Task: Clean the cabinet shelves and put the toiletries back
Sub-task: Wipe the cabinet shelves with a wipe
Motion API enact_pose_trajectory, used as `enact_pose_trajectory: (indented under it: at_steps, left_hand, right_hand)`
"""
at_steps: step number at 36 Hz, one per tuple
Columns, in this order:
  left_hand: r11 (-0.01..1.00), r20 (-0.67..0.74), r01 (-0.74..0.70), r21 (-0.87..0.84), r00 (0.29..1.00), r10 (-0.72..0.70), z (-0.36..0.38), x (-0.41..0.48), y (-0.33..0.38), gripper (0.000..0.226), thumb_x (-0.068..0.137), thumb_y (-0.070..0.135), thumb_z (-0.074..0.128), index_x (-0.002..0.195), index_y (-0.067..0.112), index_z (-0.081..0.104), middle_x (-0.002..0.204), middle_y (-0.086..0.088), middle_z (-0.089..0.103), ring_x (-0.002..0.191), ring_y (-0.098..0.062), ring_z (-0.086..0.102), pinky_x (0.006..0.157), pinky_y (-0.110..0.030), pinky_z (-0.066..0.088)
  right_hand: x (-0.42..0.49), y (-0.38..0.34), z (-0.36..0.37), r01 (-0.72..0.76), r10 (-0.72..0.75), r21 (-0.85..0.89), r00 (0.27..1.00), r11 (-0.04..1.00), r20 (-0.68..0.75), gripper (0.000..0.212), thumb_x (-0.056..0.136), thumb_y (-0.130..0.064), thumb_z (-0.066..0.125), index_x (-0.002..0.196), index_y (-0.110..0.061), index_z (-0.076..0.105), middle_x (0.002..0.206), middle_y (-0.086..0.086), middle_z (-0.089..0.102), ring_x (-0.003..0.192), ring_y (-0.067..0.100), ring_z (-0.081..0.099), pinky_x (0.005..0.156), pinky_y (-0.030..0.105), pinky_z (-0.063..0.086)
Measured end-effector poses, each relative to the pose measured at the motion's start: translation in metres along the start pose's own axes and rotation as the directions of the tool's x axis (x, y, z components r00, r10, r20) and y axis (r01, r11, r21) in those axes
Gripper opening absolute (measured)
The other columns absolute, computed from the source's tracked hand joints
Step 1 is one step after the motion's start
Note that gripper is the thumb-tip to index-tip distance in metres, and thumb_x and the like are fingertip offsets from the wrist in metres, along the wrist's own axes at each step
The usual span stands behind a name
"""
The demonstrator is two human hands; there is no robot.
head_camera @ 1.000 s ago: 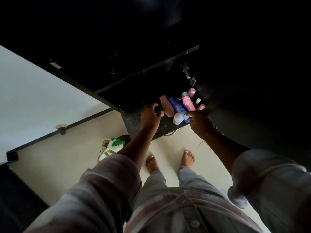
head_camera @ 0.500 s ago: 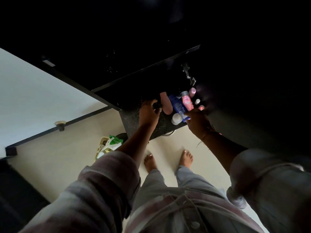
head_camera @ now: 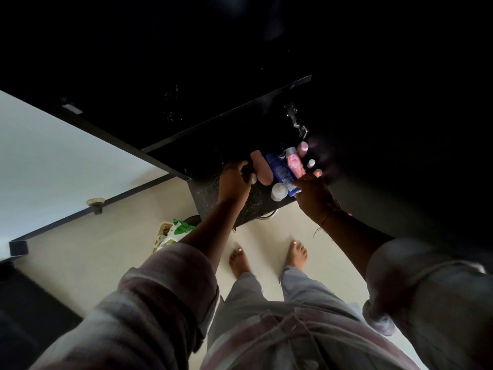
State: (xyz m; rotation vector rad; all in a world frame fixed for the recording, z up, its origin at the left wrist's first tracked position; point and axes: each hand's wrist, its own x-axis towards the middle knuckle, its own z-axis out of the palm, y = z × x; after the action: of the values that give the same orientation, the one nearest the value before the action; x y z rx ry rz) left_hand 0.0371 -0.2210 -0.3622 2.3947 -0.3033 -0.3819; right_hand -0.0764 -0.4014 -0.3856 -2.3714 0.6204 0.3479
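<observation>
She seems mid-way through gathering toiletries on the dark speckled worktop at centre frame. Her right hand closes on the blue bottle; her left hand curls round something small and white. Next, carrying them to a shelf.

A: Setting, by evidence?

B: Home bathroom or washroom, dimly lit. Dark speckled stone counter, centre. On it, at one o'clock: a cluster of toiletries, including a blue bottle, a pink bottle, a pink tube and a white-capped container.

A: Anything further?

B: Pale tiled floor below. Bare feet at six o'clock. Green-and-white packet in a small basket at eight o'clock. Metal fitting at twelve o'clock, too dark to identify. White door with dark frame at nine o'clock.
</observation>
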Motion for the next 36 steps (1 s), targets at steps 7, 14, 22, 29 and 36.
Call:
enact_pose_trajectory:
  at_steps: [7, 14, 22, 29, 36]
  left_hand:
    - [0.999, 0.020, 0.030, -0.017, 0.999, -0.029, 0.005, -0.019, 0.006, 0.029, 0.087, 0.020, 0.068, 0.115, 0.013, 0.064, 0.104, -0.007, 0.068, 0.085, -0.010, 0.064, 0.072, -0.026, 0.056]
    - [0.998, 0.048, 0.030, -0.050, 0.998, -0.027, 0.019, -0.031, 0.011, 0.023, 0.080, 0.016, 0.075, 0.102, 0.011, 0.069, 0.094, -0.006, 0.072, 0.081, -0.014, 0.068, 0.068, -0.024, 0.053]
    - [1.000, 0.054, 0.015, -0.012, 0.998, -0.014, 0.029, -0.035, 0.005, 0.029, 0.077, 0.018, 0.078, 0.103, 0.015, 0.067, 0.099, -0.004, 0.071, 0.086, -0.016, 0.068, 0.075, -0.036, 0.058]
    - [0.999, 0.036, 0.027, 0.019, 0.999, -0.028, 0.030, -0.038, 0.006, 0.032, 0.078, 0.022, 0.077, 0.108, 0.015, 0.067, 0.103, -0.006, 0.069, 0.088, -0.015, 0.068, 0.074, -0.027, 0.055]
    - [0.997, 0.001, 0.082, -0.018, 0.997, -0.082, 0.038, -0.045, 0.010, 0.022, 0.077, 0.026, 0.075, 0.095, 0.016, 0.068, 0.092, -0.006, 0.070, 0.083, -0.017, 0.067, 0.073, -0.035, 0.056]
  right_hand:
    - [-0.001, 0.000, 0.002, 0.014, -0.014, -0.001, 1.000, 1.000, -0.013, 0.034, 0.090, 0.000, 0.058, 0.124, -0.003, 0.062, 0.132, 0.014, 0.055, 0.123, 0.030, 0.051, 0.100, 0.020, 0.033]
    - [-0.004, 0.001, 0.002, -0.001, 0.001, 0.031, 1.000, 1.000, -0.005, 0.031, 0.091, -0.007, 0.057, 0.121, -0.004, 0.061, 0.127, 0.013, 0.056, 0.119, 0.030, 0.053, 0.098, 0.027, 0.039]
    - [-0.009, -0.003, -0.002, -0.003, 0.003, -0.010, 1.000, 1.000, 0.024, 0.033, 0.092, -0.004, 0.051, 0.124, -0.005, 0.059, 0.127, 0.017, 0.053, 0.118, 0.034, 0.051, 0.097, 0.032, 0.039]
    - [-0.018, 0.002, -0.002, 0.098, -0.098, -0.017, 0.995, 0.995, -0.010, 0.043, 0.085, -0.001, 0.064, 0.128, -0.002, 0.058, 0.131, 0.017, 0.051, 0.122, 0.033, 0.049, 0.106, 0.034, 0.038]
    - [-0.027, 0.007, -0.001, 0.089, -0.089, -0.023, 0.996, 0.996, -0.008, 0.042, 0.086, -0.002, 0.062, 0.128, -0.005, 0.057, 0.134, 0.014, 0.050, 0.125, 0.031, 0.048, 0.106, 0.028, 0.034]
